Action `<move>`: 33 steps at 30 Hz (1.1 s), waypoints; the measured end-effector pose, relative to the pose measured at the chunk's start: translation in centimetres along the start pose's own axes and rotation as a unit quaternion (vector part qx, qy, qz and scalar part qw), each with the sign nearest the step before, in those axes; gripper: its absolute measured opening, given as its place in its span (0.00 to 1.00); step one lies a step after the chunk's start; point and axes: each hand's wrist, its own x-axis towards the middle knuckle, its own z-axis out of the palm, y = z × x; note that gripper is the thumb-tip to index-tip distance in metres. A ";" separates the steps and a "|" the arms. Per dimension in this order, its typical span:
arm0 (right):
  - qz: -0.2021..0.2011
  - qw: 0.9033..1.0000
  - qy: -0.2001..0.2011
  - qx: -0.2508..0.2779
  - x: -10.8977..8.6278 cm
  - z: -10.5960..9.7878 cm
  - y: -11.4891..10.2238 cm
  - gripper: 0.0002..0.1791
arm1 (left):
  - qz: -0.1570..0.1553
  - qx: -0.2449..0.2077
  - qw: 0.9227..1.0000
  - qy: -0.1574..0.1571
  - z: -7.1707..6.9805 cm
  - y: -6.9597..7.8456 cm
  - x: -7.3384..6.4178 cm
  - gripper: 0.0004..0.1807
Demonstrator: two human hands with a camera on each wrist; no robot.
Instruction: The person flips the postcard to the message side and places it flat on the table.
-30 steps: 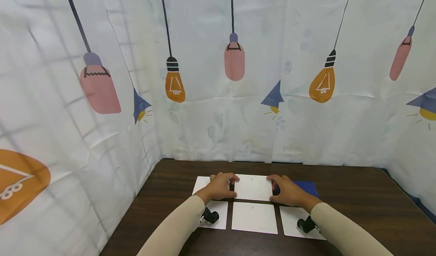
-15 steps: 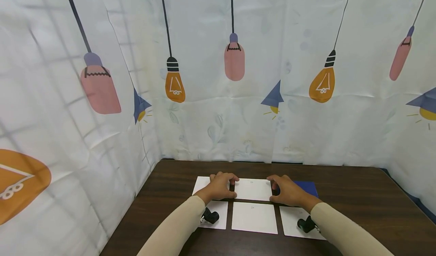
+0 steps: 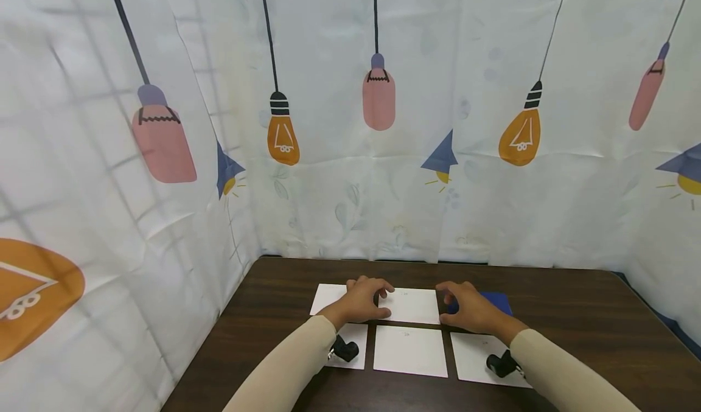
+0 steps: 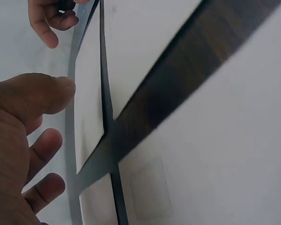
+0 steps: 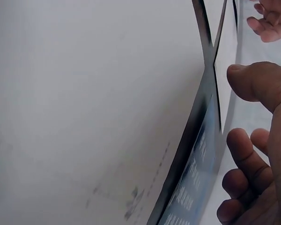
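A white rectangular card [image 3: 412,306] lies flat at the middle of the back row on the table. My left hand [image 3: 360,300] hovers at its left edge, thumb and fingers spread apart with nothing between them. Across from it, my right hand [image 3: 470,307] is held at the card's right edge, its fingers loosely bent and holding nothing. Beneath and beyond the right hand is a blue card [image 3: 497,303], which shows pale printing in the right wrist view. Another white card [image 3: 327,297] sits partly behind the left hand.
The front row has a white card [image 3: 410,352] in the middle, one at the left [image 3: 357,339] and one at the right [image 3: 472,363], with narrow gaps between. Dark wood tabletop [image 3: 575,327] surrounds them. A patterned white curtain [image 3: 350,205] hangs behind the table.
The back middle card's raised far edge has come down, and the card now lies flat. My fingers have let go of it, and both hands have shifted slightly to the right.
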 end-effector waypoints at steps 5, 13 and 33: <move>-0.002 1.000 0.005 0.013 -0.8 -0.7 0.5 0.39 | 0.004 -0.005 1.000 -0.006 0.6 0.8 0.5 0.23; 0.012 1.000 0.014 0.004 -1.5 -1.5 1.5 0.41 | 0.010 0.001 1.000 -0.015 1.5 2.2 1.0 0.22; 0.007 0.999 0.038 -0.032 -3.3 -3.0 3.6 0.40 | 0.024 0.024 0.999 -0.027 3.1 4.4 2.0 0.23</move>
